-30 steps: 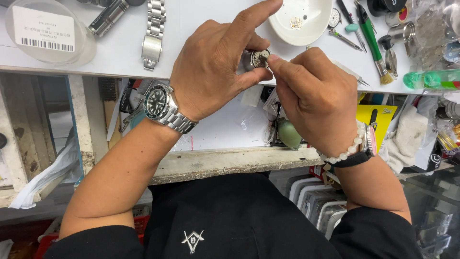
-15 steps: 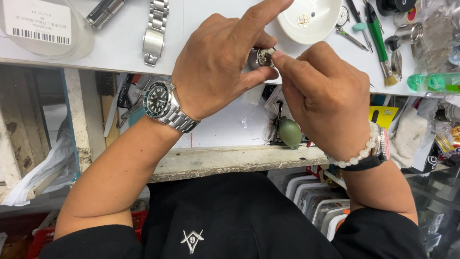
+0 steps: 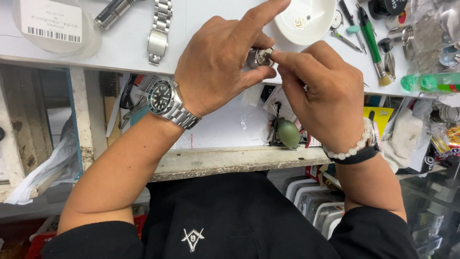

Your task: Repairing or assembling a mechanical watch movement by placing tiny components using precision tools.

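My left hand (image 3: 218,67) grips a small round metal watch case (image 3: 260,56) between thumb and fingers, index finger stretched out above it. My right hand (image 3: 322,91) pinches the case's edge from the right with fingertips closed on it. Both hands hover over the front edge of the white workbench (image 3: 120,52). A steel wristwatch with a dark dial (image 3: 165,100) sits on my left wrist. A pale bead bracelet and a dark band (image 3: 354,147) circle my right wrist.
On the bench lie a steel watch bracelet (image 3: 158,29), a clear round lidded tub (image 3: 52,26), a white dish with tiny parts (image 3: 306,19), a green-handled brush (image 3: 371,41), tools and a green bottle (image 3: 431,82). A green blower bulb (image 3: 288,133) rests on the shelf below.
Both hands with the watch case have shifted slightly toward the bench's edge; the grip looks the same.
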